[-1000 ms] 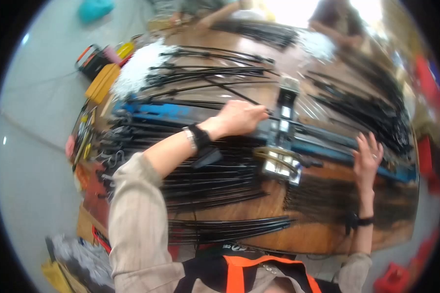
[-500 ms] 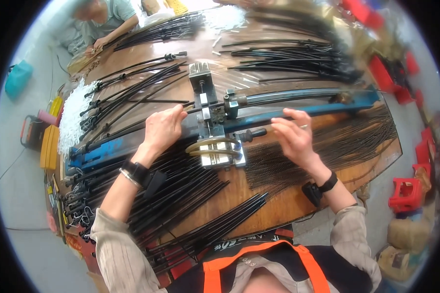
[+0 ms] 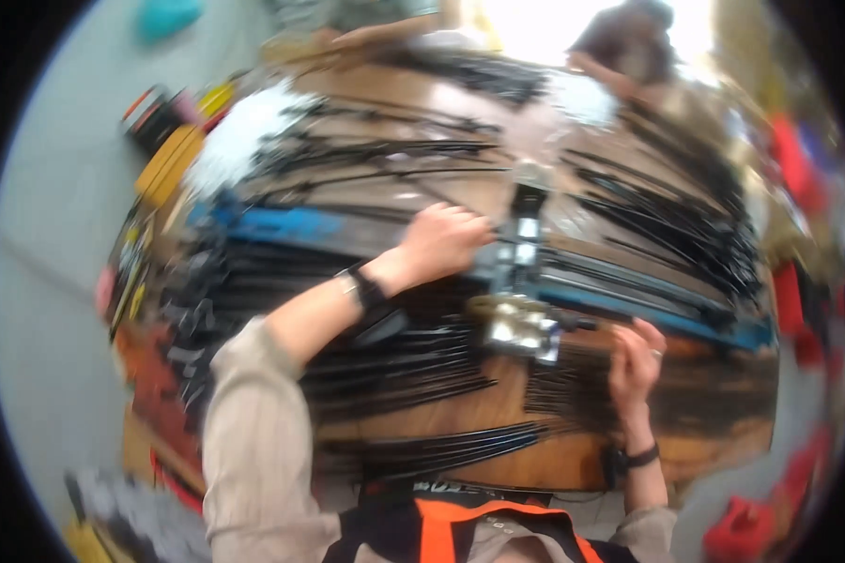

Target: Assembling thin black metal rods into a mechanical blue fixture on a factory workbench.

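Observation:
A metal clamping fixture (image 3: 524,330) stands across a long blue beam (image 3: 286,223) on the wooden table. My left hand (image 3: 444,242) is closed beside the fixture's left side, over the beam. Blur hides what its curled fingers hold, if anything. My right hand (image 3: 637,366) hovers to the right of the fixture, fingers loosely bent and apart, with nothing visible in them. Between it and the fixture sticks out a black lever handle (image 3: 582,325), which the hand does not appear to touch. Black rod-like cables (image 3: 404,361) lie in rows below my left forearm.
More black cables (image 3: 662,220) lie beyond the beam. White short pieces form a pile (image 3: 253,136) at the far left. Thin dark strands (image 3: 695,389) cover the right front. Two people work across the table, one visible by a dark sleeve (image 3: 620,38). Red containers (image 3: 793,305) stand at right.
The view has swung left, so the table and fixture appear farther right, and the picture is blurred. My left hand remains closed by the fixture; my right hand stays near the lever handle, fingers more upright.

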Action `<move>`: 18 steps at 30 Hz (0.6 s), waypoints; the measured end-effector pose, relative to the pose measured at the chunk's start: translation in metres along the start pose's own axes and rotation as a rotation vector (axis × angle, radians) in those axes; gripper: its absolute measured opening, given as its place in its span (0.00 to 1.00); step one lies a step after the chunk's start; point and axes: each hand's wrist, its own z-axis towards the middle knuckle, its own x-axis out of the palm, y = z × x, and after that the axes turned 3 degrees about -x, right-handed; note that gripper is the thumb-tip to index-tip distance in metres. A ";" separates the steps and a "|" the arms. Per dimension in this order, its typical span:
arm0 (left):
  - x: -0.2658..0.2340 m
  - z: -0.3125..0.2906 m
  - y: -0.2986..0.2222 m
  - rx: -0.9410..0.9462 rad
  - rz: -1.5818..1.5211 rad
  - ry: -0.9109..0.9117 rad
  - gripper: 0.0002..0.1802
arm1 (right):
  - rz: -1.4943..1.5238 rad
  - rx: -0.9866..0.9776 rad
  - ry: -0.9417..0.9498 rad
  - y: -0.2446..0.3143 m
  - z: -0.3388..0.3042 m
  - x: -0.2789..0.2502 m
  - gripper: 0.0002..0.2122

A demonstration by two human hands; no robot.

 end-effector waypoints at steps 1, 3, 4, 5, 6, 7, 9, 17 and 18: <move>0.002 0.009 -0.001 -0.047 -0.031 0.077 0.12 | 0.022 0.034 -0.009 -0.007 -0.006 0.002 0.06; -0.003 0.005 0.003 -0.123 -0.041 0.157 0.13 | 0.089 0.031 0.014 -0.008 -0.009 0.014 0.06; -0.005 0.003 0.004 -0.136 -0.060 0.172 0.14 | 0.089 0.055 0.031 -0.009 -0.010 0.016 0.06; -0.007 0.002 0.005 -0.142 -0.082 0.183 0.14 | 0.082 0.079 0.044 -0.009 -0.009 0.018 0.06; -0.004 0.002 0.004 -0.132 -0.118 0.203 0.14 | 0.085 0.090 0.049 -0.008 -0.012 0.018 0.06; -0.003 0.003 0.003 -0.128 -0.125 0.212 0.14 | 0.070 0.070 0.060 -0.007 -0.014 0.017 0.06; -0.004 0.003 0.004 -0.091 -0.127 0.159 0.11 | 0.030 0.033 0.078 -0.004 -0.016 0.012 0.06; -0.006 -0.002 -0.005 -0.262 -0.023 0.240 0.04 | 0.092 0.118 0.042 0.007 -0.016 0.003 0.07; -0.006 -0.001 -0.004 -0.250 -0.011 0.252 0.04 | 0.084 0.116 0.041 0.005 -0.015 0.007 0.07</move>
